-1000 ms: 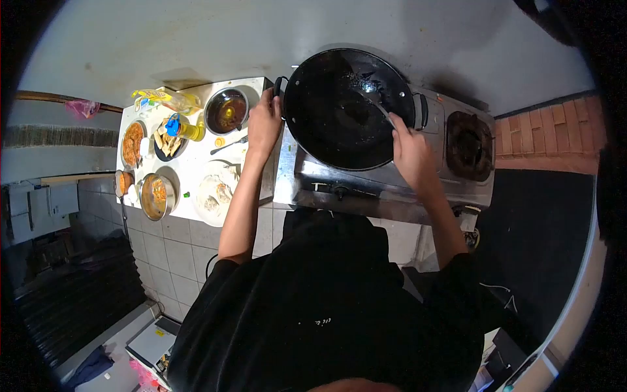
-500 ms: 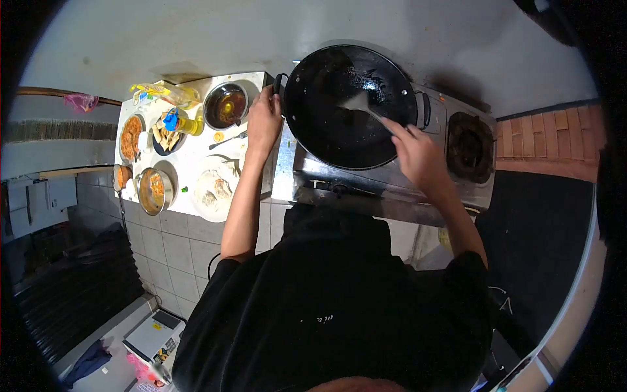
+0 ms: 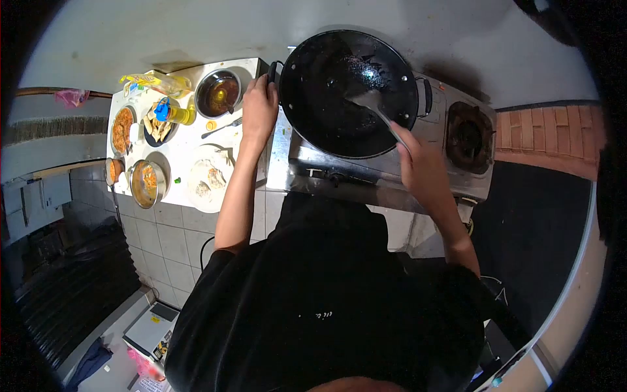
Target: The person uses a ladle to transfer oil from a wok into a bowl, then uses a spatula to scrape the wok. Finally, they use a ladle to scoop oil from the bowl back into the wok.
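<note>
As left hand grips round, glossy wok by its handle, right hand clasping metal spatula

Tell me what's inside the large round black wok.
In the large round black wok is the head of a grey metal spatula, held by the right hand; shiny, wet-looking patches show on the dark surface. Whatever lies beneath the spatula's head is covered.
</note>
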A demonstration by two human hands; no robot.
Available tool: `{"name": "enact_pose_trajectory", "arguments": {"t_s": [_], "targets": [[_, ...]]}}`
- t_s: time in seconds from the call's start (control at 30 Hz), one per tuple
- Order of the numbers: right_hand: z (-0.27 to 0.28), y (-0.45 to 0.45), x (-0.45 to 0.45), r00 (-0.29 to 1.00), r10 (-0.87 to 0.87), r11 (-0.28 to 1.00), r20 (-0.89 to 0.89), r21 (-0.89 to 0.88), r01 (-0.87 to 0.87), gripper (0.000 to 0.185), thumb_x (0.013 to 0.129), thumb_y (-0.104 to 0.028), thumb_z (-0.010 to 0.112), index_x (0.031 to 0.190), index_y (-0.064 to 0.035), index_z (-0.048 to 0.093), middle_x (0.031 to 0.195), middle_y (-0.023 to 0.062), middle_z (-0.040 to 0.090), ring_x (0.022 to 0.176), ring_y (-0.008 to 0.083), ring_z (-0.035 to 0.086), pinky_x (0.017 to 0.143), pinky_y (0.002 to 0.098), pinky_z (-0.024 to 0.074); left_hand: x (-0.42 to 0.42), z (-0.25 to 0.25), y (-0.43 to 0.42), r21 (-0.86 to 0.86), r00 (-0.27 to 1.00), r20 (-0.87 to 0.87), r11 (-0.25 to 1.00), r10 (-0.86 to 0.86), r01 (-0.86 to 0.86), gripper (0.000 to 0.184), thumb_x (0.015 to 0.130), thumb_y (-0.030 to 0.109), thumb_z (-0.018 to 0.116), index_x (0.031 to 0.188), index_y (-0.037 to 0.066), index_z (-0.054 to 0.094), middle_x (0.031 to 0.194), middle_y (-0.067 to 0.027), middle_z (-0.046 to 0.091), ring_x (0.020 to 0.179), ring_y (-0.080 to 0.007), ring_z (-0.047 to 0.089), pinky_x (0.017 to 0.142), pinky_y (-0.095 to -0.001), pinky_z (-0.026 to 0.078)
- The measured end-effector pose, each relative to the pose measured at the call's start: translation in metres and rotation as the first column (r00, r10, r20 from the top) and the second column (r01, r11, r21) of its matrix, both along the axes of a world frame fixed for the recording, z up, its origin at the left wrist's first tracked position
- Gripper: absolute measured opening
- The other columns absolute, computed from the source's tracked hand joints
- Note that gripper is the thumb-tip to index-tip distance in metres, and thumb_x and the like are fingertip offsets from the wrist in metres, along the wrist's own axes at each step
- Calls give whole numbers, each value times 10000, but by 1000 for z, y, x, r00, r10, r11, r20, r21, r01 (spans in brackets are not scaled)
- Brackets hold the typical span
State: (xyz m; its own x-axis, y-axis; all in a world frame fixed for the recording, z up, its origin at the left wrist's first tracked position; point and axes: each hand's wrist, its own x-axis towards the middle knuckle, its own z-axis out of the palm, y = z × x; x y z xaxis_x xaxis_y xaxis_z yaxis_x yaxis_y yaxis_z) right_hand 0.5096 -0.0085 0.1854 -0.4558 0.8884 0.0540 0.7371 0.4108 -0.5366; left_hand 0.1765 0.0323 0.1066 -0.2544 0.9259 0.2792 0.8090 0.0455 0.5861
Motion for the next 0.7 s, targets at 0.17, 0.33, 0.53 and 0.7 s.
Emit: {"name": "enact_pose_trajectory", "arguments": {"t_s": [0.17, 0.33, 0.53, 0.7], "targets": [[32, -47, 3, 999, -29, 983, 29, -178, 34, 391, 944, -98, 523, 1333, -60, 533, 812, 230, 616, 725, 395, 618, 686, 468, 475, 1, 0, -2, 6, 999, 37, 1000, 16, -16, 286, 922, 99, 527, 1119, -91, 610, 1011, -299, 624, 934, -461, 609, 839, -484, 490], [-21, -24, -27, 994, -44, 995, -98, -95, 34, 367, 931, -91, 535, 1294, -50, 565, 783, 225, 614, 701, 383, 623, 676, 480, 472, 1, -3, -1, 41, 1000, 14, 999, 10, -10, 274, 928, 121, 558, 1102, -81, 620, 982, -278, 639, 911, -431, 622, 817, -455, 487], [44, -21, 19, 997, -15, 994, 71, -106, 22, 377, 904, -68, 552, 1276, -109, 594, 789, 222, 626, 711, 391, 620, 693, 482, 477, 0, -4, 1, 31, 1000, 8, 999, 29, -29, 285, 926, 149, 563, 1106, -64, 623, 1002, -276, 636, 938, -440, 615, 830, -464, 490], [4, -3, 10, 990, 1, 993, 138, -120, 16, 391, 880, -38, 567, 1259, -121, 610, 815, 224, 640, 751, 389, 631, 702, 482, 472, 0, -1, 1, -37, 998, -35, 998, 51, -52, 297, 925, 171, 550, 1111, -46, 631, 1027, -259, 634, 940, -436, 617, 829, -476, 494]]}}
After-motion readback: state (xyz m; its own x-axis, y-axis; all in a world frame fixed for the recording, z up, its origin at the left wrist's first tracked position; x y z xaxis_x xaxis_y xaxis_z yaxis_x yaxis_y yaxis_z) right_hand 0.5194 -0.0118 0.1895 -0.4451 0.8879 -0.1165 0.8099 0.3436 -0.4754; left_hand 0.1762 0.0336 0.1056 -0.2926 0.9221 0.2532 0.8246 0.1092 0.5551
